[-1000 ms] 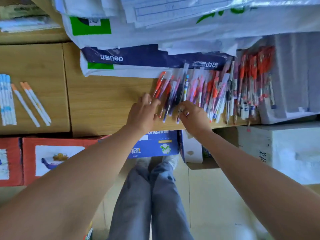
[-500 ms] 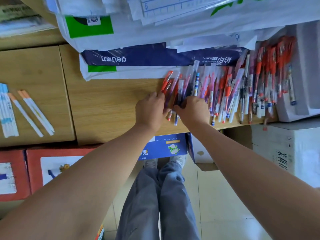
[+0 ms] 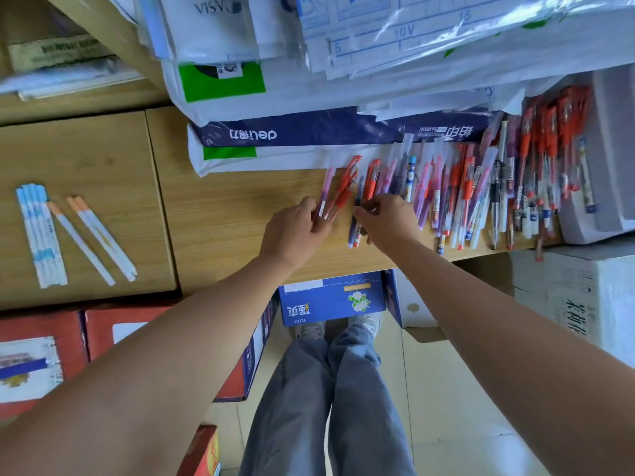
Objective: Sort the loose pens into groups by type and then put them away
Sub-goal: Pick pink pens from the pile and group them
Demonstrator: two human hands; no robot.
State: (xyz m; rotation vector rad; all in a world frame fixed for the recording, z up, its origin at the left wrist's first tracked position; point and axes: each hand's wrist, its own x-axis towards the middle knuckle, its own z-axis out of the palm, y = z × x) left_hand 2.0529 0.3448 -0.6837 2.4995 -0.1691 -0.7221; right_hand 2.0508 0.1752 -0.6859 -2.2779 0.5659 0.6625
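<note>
A long spread of loose pens (image 3: 481, 194), mostly red and purple, lies along the right half of the wooden table (image 3: 223, 214). My left hand (image 3: 295, 231) holds a small bunch of red and purple pens (image 3: 338, 190) at the spread's left end. My right hand (image 3: 388, 221) lies just to its right, fingers curled over a dark blue pen (image 3: 355, 228) and its neighbours. Far left on the table lie a group of blue-and-white pens (image 3: 41, 235) and three orange-tipped white pens (image 3: 92, 238).
Stacked paper reams and plastic-wrapped packs (image 3: 336, 132) fill the table's back. A white box (image 3: 604, 159) stands at the right, under some red pens. Blue (image 3: 330, 297) and red boxes (image 3: 44, 359) sit on the floor below the table edge, by my legs.
My left hand has drawn a few red and purple pens leftward, apart from the spread. The right hand stays on the pens beside it. The view has shifted slightly.
</note>
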